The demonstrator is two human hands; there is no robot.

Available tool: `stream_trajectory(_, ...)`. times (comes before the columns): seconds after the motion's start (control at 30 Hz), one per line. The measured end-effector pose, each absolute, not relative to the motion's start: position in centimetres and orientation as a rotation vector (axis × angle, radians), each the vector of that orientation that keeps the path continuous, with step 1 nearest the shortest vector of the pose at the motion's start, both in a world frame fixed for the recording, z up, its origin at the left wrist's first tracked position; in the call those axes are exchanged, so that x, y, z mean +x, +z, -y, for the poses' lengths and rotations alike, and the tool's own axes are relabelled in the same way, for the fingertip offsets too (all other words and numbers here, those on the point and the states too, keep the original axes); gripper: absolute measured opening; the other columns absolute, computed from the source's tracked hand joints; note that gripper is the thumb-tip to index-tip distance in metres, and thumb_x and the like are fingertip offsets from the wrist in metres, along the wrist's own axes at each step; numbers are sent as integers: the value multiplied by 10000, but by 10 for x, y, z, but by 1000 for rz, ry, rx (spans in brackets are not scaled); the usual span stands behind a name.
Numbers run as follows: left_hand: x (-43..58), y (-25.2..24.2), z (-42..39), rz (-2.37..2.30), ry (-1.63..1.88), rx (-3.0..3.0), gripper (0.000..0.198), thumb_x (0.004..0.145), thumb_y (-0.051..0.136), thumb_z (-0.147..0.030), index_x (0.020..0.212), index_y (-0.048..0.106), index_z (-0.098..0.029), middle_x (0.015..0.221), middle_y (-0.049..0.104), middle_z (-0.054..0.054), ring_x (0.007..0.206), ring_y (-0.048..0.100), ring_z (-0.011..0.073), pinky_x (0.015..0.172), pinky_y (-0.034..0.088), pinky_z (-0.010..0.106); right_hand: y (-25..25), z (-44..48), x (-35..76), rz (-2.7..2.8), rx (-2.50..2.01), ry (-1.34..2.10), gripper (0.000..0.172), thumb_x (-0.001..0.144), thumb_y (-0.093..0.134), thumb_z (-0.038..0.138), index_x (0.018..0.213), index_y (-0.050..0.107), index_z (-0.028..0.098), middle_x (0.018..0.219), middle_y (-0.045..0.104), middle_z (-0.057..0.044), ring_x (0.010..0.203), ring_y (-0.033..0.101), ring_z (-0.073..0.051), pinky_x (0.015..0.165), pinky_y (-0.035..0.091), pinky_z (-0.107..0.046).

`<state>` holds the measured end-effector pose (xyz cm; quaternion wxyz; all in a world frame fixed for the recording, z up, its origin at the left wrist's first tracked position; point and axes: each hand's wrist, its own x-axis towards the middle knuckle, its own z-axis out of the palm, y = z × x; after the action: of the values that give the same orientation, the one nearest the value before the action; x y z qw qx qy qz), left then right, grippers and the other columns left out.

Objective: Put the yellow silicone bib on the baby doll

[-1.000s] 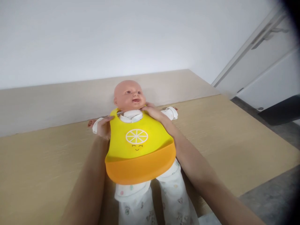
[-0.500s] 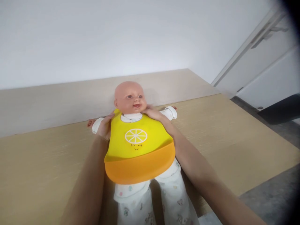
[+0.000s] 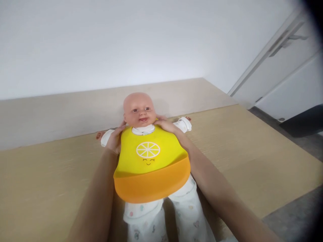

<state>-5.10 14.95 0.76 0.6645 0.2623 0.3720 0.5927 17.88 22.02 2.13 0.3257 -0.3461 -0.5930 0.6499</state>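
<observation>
A bald baby doll point(image 3: 139, 106) in white patterned clothes lies face up with its head toward the wall. Over its chest is a yellow bib point(image 3: 130, 158) with a white citrus-slice print and an orange catch pocket point(image 3: 152, 185). My left hand point(image 3: 115, 139) curls round the bib's upper edge at the doll's neck, on the left of the picture. On the other side, my right hand point(image 3: 166, 125) closes on the bib's neck edge just below the head. The fingertips of both hands go behind the neck and are hidden, as is the back of the bib.
The doll lies on a pale wooden table point(image 3: 234, 151). A light board point(image 3: 63, 117) rises along the table's back edge, before a white wall point(image 3: 126, 43). At the right stands a white door point(image 3: 285, 74) with a metal handle; grey floor shows past the table's right edge.
The doll's head has turned slightly to the left of the picture and now faces more forward. Both hands stay at the neck. The whole view has shifted a little.
</observation>
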Motion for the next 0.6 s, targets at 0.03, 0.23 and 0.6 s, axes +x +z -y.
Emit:
stream_trajectory(0.03, -52, 6, -149, -845, 1340, 594, 473, 811, 651, -214, 1280, 591, -225, 1002, 776, -11, 893, 732, 216, 749, 575, 250, 21, -221, 178, 1553, -902, 1746, 360, 746, 583, 209, 1099, 652, 222, 980, 712, -12, 818, 654, -184, 757, 535, -314)
stream_trajectory(0.23, -51, 6, -149, -908, 1366, 561, 543, 768, 692, -224, 1300, 588, -247, 1042, 773, 15, 947, 726, 243, 826, 585, 295, 17, -225, 178, 1507, -813, 1850, 501, 721, 586, 204, 1219, 623, 243, 1021, 720, -20, 758, 647, -178, 726, 530, -316)
stream_trajectory(0.6, -52, 7, -147, -897, 1317, 574, 714, 757, 705, -212, 1428, 469, -270, 1079, 763, 41, 933, 732, 240, 860, 575, 325, 17, -219, 178, 1409, -734, 1850, 414, 695, 568, 172, 1096, 664, 205, 932, 732, -14, 674, 630, -146, 655, 509, -268)
